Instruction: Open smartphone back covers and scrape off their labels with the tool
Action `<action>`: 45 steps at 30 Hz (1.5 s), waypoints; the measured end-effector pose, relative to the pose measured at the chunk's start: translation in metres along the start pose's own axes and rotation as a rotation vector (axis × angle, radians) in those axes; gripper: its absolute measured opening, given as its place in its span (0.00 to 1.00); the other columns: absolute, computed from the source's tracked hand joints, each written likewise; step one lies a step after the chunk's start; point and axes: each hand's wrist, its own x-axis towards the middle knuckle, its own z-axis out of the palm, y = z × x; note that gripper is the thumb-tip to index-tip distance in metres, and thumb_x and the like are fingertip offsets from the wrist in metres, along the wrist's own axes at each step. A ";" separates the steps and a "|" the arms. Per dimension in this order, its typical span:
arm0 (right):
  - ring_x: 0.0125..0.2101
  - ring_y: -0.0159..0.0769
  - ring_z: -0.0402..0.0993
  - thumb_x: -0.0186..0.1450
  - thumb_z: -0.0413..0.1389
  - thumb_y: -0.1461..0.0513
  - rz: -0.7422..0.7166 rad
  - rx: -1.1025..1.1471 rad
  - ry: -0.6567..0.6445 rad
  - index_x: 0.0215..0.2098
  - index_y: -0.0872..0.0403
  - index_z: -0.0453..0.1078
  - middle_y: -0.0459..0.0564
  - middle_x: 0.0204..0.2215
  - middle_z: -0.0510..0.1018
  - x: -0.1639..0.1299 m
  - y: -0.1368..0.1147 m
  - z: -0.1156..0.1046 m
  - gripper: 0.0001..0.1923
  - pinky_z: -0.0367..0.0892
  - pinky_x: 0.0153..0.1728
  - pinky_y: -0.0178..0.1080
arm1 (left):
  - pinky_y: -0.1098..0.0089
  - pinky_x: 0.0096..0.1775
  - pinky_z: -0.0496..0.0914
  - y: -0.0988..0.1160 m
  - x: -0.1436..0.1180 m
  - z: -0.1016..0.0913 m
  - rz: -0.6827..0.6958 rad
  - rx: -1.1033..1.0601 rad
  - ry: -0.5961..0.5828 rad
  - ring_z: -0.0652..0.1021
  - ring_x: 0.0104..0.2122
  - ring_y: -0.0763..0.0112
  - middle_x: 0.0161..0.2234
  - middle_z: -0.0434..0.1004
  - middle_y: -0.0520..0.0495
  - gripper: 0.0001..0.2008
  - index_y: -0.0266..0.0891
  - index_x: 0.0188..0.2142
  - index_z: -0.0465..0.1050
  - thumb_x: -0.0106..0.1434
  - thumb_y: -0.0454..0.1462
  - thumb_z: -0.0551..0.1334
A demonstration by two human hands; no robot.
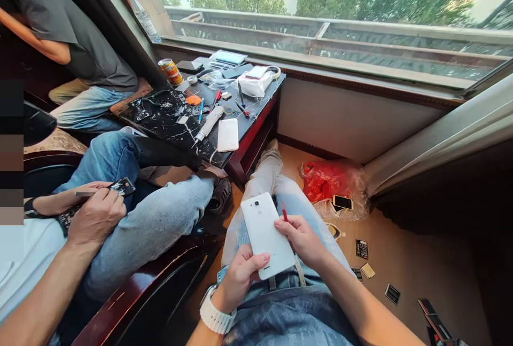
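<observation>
A white smartphone (269, 236), its back and camera facing up, lies above my lap between my two hands. At its lower left edge, my left hand (242, 276) is closed with the thumb across the back. On the right edge rests the thumb of my right hand (302, 238), its fingers curled. A thin red tool (285, 214) sticks up from that right hand; most of it is hidden, so its kind is unclear.
On the left a co-worker's hands (96, 212) work on an opened phone (122, 187). Ahead stands a black marble-patterned table (168, 132) with tools, a can (170, 71) and a white phone (228, 135). Right, the floor holds a red plastic bag (320, 180), another phone (343, 203) and several batteries (362, 249).
</observation>
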 end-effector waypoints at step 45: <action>0.23 0.28 0.47 0.73 0.56 0.51 -0.414 -0.307 0.179 0.24 0.52 0.54 0.40 0.21 0.52 -0.020 -0.030 0.015 0.25 0.47 0.22 0.35 | 0.62 0.39 0.79 0.001 0.008 0.021 -0.086 -0.337 0.215 0.84 0.33 0.58 0.31 0.83 0.43 0.36 0.36 0.45 0.80 0.52 0.63 0.76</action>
